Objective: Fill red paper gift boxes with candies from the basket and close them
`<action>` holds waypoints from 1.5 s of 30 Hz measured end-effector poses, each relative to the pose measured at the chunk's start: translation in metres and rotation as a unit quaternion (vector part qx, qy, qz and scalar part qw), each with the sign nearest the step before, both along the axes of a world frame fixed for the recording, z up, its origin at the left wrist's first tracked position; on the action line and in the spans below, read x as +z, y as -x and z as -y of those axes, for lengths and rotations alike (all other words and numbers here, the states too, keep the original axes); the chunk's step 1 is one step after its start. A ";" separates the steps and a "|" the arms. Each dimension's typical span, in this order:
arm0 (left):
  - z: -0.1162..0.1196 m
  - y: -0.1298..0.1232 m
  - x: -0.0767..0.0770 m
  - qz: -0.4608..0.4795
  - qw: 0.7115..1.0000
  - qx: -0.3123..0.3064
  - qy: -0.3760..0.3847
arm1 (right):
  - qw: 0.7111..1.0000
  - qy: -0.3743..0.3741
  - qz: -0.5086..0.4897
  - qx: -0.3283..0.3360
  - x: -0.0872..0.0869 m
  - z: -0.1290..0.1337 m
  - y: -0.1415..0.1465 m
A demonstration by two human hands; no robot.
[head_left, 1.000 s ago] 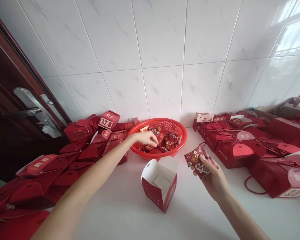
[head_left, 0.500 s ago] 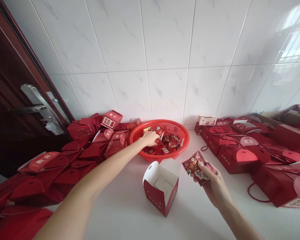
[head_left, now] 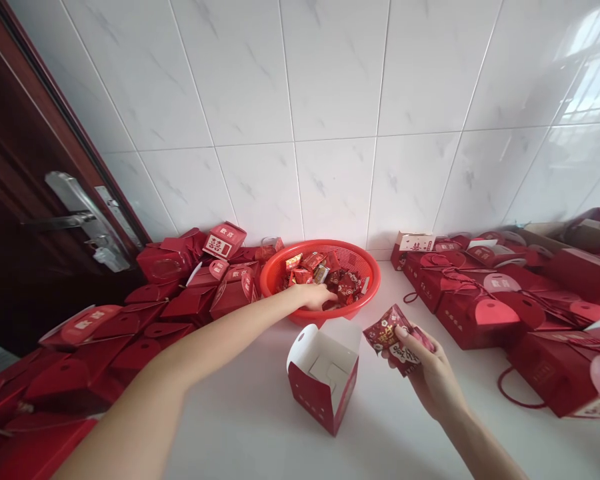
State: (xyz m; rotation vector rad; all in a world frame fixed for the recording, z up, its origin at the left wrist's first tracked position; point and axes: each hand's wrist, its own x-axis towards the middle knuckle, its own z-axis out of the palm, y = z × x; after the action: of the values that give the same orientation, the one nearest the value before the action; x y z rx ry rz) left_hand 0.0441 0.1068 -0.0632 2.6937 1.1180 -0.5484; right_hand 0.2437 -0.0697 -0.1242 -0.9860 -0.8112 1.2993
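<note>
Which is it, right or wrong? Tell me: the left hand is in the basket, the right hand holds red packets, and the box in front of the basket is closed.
Wrong on the box: the head view shows it open, white inside showing. The left hand is in the basket and the right hand holds red packets.

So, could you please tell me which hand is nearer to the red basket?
The left. The left hand is down inside the red basket, among the wrapped pieces; the right hand is outside, off its near right side, holding a red packet.
</note>
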 end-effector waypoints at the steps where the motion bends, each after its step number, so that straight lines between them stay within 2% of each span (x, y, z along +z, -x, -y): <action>1: -0.002 -0.001 -0.001 -0.006 1.000 0.008 -0.006 | 1.000 0.000 0.001 -0.001 0.000 0.000 0.000; 10: -0.028 0.017 0.000 0.045 0.991 0.084 -0.097 | 1.000 0.000 0.015 0.007 -0.001 0.002 0.002; 14: -0.031 0.022 0.003 0.075 0.984 0.090 -0.136 | 1.000 -0.001 0.019 0.013 0.001 0.002 0.003; 17: -0.031 0.018 0.003 0.081 0.983 0.072 -0.150 | 1.000 -0.002 0.020 0.016 0.002 0.002 0.002; 21: -0.029 0.006 0.002 0.069 0.993 0.017 -0.095 | 1.000 -0.002 0.016 0.008 0.002 0.001 0.002; 25: -0.021 -0.009 0.002 0.037 0.998 -0.001 -0.042 | 1.000 0.002 0.016 0.001 0.003 0.001 0.002; 36: -0.012 -0.033 0.006 -0.007 0.999 0.023 -0.021 | 1.000 0.003 0.020 0.002 -0.001 0.000 0.001; 41: -0.006 -0.037 0.006 0.018 0.998 0.048 -0.030 | 1.000 0.001 0.021 0.000 -0.005 -0.001 0.000; 45: 0.002 -0.044 0.001 0.051 0.998 0.043 0.004 | 1.000 0.007 0.029 0.001 -0.005 0.000 0.001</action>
State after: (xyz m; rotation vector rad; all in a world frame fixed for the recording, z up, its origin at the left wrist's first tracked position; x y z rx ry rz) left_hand 0.0879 0.1049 -0.0623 2.6192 1.1945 -0.3969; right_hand 0.2432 -0.0701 -0.1289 -1.0377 -0.8474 1.2842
